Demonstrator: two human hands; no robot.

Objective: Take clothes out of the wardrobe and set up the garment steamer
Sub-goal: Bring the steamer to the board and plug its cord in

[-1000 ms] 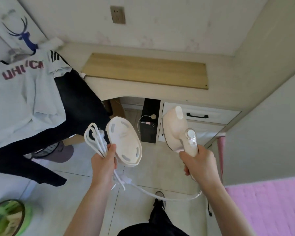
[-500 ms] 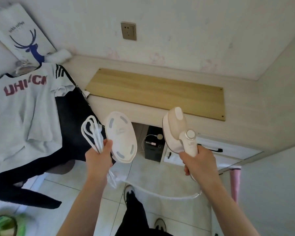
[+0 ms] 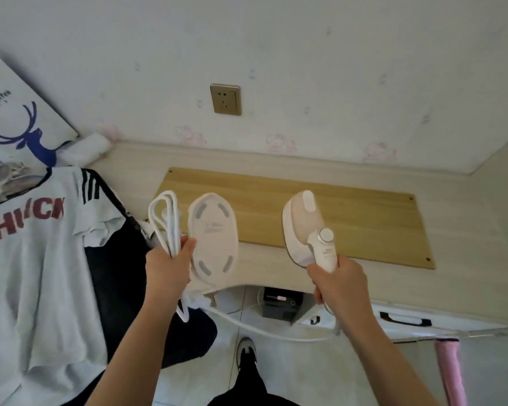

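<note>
My right hand [image 3: 339,284] grips the handle of a white handheld garment steamer [image 3: 307,230], head pointing up over the desk. My left hand [image 3: 166,266] holds a coiled white power cord [image 3: 165,221] together with a flat white oval base plate [image 3: 213,240]. The cord [image 3: 264,329] sags between both hands. A white T-shirt with red letters [image 3: 35,259] hangs at the left on a hanger, over a black garment [image 3: 115,273].
A light desk [image 3: 467,259] runs along the wall with a wooden board [image 3: 364,224] lying on it. A wall socket [image 3: 225,99] sits above the desk. A paper bag with a blue deer [image 3: 18,118] leans at the left. Drawers [image 3: 405,320] and a black box [image 3: 279,303] are underneath.
The view has tilted up and I have stepped nearer the desk. Both hands have risen with the steamer, cord and plate, now in front of the wooden board.
</note>
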